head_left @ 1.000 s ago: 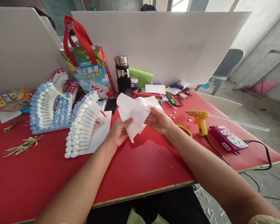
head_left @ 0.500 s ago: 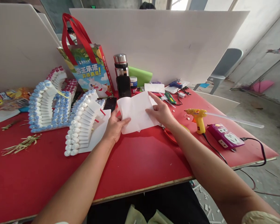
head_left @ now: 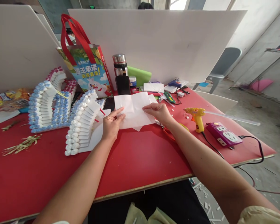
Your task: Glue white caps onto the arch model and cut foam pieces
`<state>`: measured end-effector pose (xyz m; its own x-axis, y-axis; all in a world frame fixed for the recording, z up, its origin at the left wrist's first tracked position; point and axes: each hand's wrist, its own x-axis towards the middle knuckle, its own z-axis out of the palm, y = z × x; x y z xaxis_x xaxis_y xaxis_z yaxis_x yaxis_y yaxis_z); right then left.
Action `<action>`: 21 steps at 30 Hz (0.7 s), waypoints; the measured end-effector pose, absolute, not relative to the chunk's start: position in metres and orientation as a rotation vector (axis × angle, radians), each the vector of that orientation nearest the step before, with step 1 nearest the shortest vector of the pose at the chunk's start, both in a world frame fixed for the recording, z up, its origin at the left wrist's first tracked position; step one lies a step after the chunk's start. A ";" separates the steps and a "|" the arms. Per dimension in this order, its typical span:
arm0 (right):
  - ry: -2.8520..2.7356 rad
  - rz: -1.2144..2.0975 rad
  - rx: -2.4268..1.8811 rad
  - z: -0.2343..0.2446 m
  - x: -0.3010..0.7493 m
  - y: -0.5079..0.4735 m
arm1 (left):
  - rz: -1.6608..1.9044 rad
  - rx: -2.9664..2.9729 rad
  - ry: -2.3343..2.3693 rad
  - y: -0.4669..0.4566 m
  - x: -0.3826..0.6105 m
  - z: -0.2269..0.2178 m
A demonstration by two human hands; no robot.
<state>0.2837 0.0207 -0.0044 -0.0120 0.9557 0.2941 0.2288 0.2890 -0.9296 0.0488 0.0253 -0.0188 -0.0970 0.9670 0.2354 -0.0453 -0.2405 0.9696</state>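
Two grips, left hand point(head_left: 111, 125) and right hand point(head_left: 161, 112), pinching white paper point(head_left: 135, 109); flat phone point(head_left: 109, 104) partly hidden behind.

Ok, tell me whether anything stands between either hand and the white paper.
Nothing visible does. The left hand and right hand both hold the white paper directly. The orange-handled tool lies near the right wrist, not between hand and paper.
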 end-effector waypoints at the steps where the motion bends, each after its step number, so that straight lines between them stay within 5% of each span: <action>1: -1.472 0.850 -1.159 -0.004 0.284 0.021 | 1.482 1.307 1.113 0.025 0.049 -0.019; 21: -1.521 0.734 -1.177 -0.003 0.295 0.027 | 1.508 1.862 1.191 0.026 0.044 -0.017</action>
